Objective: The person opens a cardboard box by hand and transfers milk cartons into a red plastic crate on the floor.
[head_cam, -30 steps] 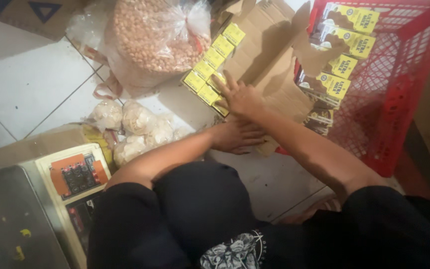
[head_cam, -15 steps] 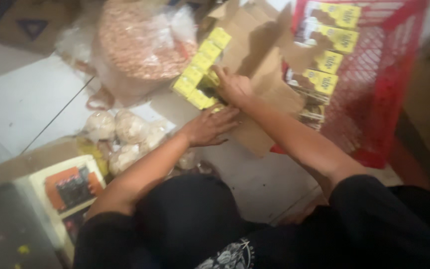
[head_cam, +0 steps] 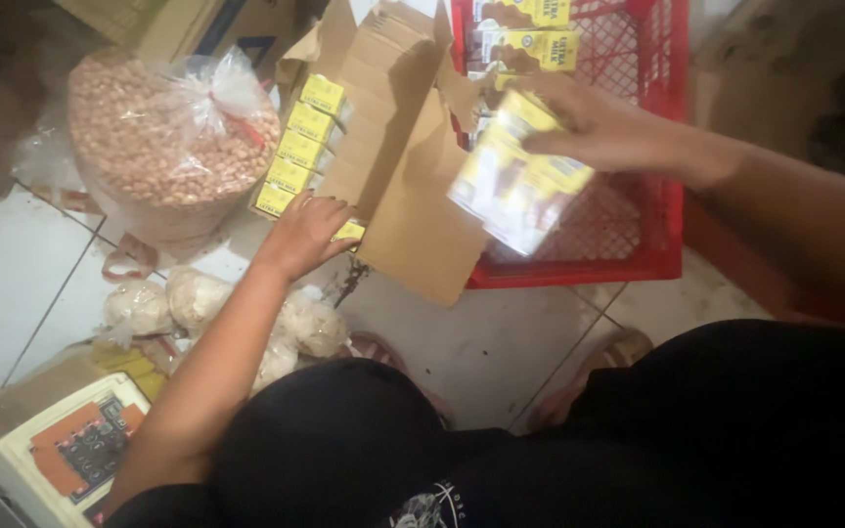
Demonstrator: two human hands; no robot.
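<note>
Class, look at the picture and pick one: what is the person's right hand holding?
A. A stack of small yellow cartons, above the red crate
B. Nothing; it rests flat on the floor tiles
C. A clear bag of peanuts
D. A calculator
A: the right hand grips a stack of small yellow cartons above the red crate, while the left hand rests at the open cardboard box.

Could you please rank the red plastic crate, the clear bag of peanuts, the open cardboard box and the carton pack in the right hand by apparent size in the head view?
1. Red plastic crate, partly cut off.
2 and 3. Open cardboard box and clear bag of peanuts: too alike to rank.
4. Yellow-and-brown carton pack in the right hand, though blurred and nearer.
</note>
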